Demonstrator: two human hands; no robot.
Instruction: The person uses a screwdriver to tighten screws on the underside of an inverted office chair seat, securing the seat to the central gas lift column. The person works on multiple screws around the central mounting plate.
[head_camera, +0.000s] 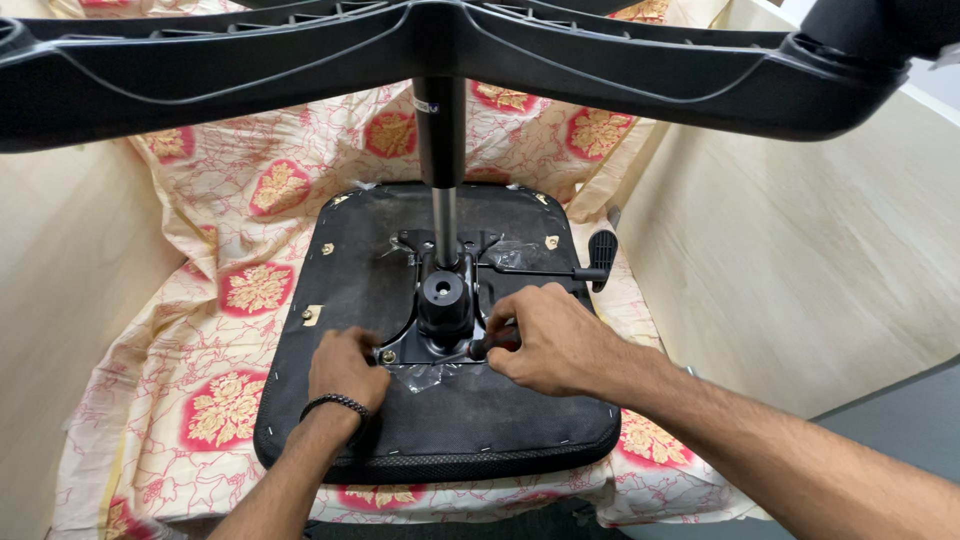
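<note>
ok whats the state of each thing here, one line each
chair seat: upside down on the patterned cloth
mechanism plate: on the seat underside
gas cylinder: upright in the plate
lever: sticking out sideways
left hand: pressed at the plate corner
right hand: closed around the screwdriver

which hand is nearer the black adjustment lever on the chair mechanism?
Right. The right hand grips a screwdriver just below and left of the lever. The left hand rests at the metal plate's far corner, across the seat underside.
</note>
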